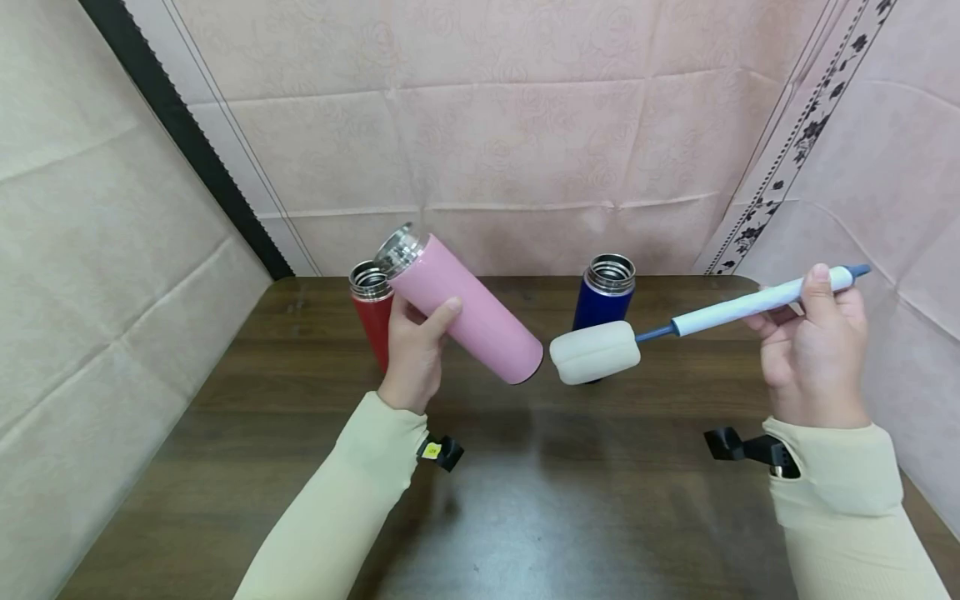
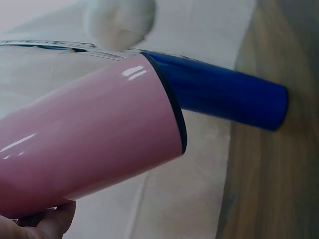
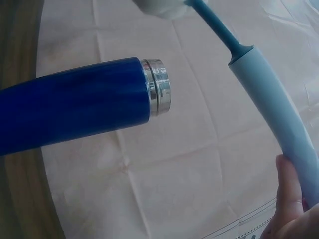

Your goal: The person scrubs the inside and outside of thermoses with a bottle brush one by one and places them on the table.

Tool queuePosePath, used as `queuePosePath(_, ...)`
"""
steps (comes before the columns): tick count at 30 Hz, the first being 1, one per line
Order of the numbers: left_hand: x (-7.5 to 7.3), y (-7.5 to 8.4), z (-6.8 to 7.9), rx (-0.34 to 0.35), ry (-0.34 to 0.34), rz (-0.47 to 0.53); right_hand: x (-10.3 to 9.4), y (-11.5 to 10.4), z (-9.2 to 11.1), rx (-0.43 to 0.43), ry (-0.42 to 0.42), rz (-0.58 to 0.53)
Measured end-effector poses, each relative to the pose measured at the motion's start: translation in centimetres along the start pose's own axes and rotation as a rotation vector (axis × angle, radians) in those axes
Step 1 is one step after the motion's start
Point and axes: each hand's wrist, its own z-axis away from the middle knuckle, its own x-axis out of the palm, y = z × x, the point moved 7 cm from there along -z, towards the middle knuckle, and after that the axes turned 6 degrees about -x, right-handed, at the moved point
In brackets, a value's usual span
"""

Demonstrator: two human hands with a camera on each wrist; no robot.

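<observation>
My left hand grips a pink bottle and holds it tilted above the table, its open steel mouth up and to the left. The right hand holds a bottle brush by its pale blue handle. A white sponge head at the brush's far end is near the base of the pink bottle, apart from it. Behind the sponge, a blue bottle stands upright without a lid. A red bottle, also lidless, stands behind my left hand, partly hidden by it and the pink bottle.
The dark wooden table carries the standing bottles near its back edge. Pale patterned cloth hangs behind the table and along both sides. A black camera mount juts from the right wrist, and another from the left.
</observation>
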Motion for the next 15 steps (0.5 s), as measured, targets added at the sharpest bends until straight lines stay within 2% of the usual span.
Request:
queuePosePath(4,0.1,-0.5,-0.2,0.021,-0.013,-0.089,-0.2,-0.2,0.0,-0.008,0.011,-0.016)
queuePosePath(10,0.1,-1.3,-0.6,0.027,-0.024,-0.122,-0.2,-0.5,-0.1,-0.035,0.021,-0.04)
queuePosePath(15,0.1,-2.0,-0.9,0.038,-0.017,-0.194,-0.2,-0.8,-0.3,-0.049,0.046,-0.066)
